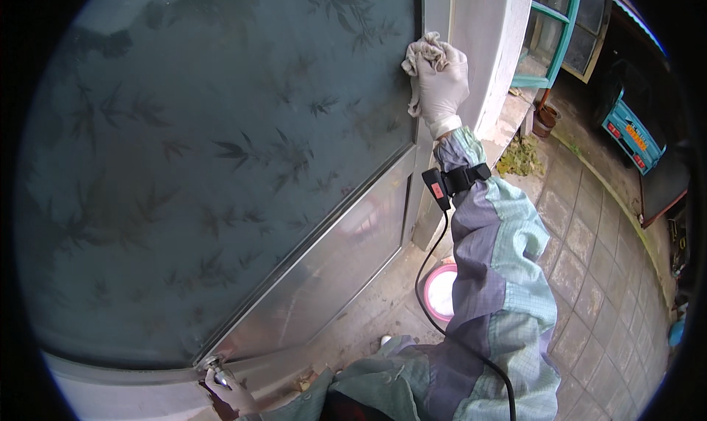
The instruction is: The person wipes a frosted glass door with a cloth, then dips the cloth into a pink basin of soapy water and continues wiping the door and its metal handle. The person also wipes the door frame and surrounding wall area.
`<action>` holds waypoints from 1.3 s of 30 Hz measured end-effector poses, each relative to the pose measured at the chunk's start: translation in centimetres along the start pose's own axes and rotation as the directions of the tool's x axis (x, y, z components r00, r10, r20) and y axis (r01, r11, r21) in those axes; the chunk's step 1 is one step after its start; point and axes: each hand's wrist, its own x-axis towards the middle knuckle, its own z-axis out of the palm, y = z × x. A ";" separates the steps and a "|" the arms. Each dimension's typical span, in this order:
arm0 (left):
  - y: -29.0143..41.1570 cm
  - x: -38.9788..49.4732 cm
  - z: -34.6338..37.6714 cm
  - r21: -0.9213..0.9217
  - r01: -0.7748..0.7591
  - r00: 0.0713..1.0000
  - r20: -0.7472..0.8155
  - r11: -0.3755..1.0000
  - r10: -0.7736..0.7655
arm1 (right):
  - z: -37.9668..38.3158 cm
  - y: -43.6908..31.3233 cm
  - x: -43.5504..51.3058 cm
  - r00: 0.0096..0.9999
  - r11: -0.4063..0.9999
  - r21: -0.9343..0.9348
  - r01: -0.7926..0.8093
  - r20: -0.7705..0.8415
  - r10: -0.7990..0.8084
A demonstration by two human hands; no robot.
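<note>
My right hand (443, 87), in a pale thin glove, grips a crumpled grey-white rag (428, 54). It presses the rag against the door's metal frame (424, 131), beside the edge of the glass pane. The dark frosted door glass (221, 189) bears a bamboo-leaf pattern and has a brushed metal lower panel (326, 244) beneath it. At the bottom left, my left hand (235, 394), also gloved, has its fingers around a shiny metal door knob (216, 364). Part of that hand is cut off by my sleeve.
A pink-rimmed basin (441, 293) with white contents stands on the ground, partly behind my right sleeve. A black cable (425, 277) runs from a wrist-strapped device (455, 182). Right of the wall are a turquoise window frame (558, 48), paving (585, 288) and a blue vehicle tailgate (632, 134).
</note>
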 end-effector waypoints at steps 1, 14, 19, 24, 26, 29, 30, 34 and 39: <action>-0.4 0.1 0.0 -0.006 -0.001 1.000 -0.012 1.000 0.001 | -0.1 0.3 -0.4 0.999 0.999 -0.049 -0.012 0.035 0.014; -6.6 1.4 -0.3 -0.070 -0.076 0.992 0.096 0.995 0.083 | -4.2 7.9 -11.2 0.699 0.827 -0.375 -0.418 0.448 0.557; -6.7 1.6 -0.4 -0.105 -0.098 0.988 0.107 0.990 0.109 | -4.8 7.7 -10.2 0.557 0.778 -0.415 -0.472 0.543 0.628; -5.5 1.5 -0.4 -0.096 -0.166 0.981 0.081 0.981 0.174 | -3.8 10.3 -11.8 0.364 0.451 0.026 -0.892 0.632 0.684; -4.7 1.1 -0.5 -0.153 -0.130 0.986 0.088 0.980 0.145 | -2.9 11.6 -12.6 0.250 0.297 0.062 -0.953 0.714 0.653; -4.1 0.8 -0.5 -0.159 -0.060 0.991 0.105 0.985 0.078 | -2.0 12.3 -13.5 0.089 0.038 0.084 -0.996 0.769 0.633; -4.1 0.9 -0.4 -0.146 -0.095 0.989 0.096 0.985 0.110 | -1.8 12.0 -13.7 0.102 0.058 0.085 -0.995 0.752 0.651; -5.4 1.5 0.0 -0.052 -0.298 0.952 0.064 0.953 0.301 | -2.9 9.0 -14.2 0.049 -0.061 0.113 -0.992 0.771 0.635; -4.3 2.2 1.1 -0.065 -0.156 0.979 0.121 0.986 0.163 | -3.5 5.8 -14.6 0.030 0.009 0.031 -0.999 0.804 0.594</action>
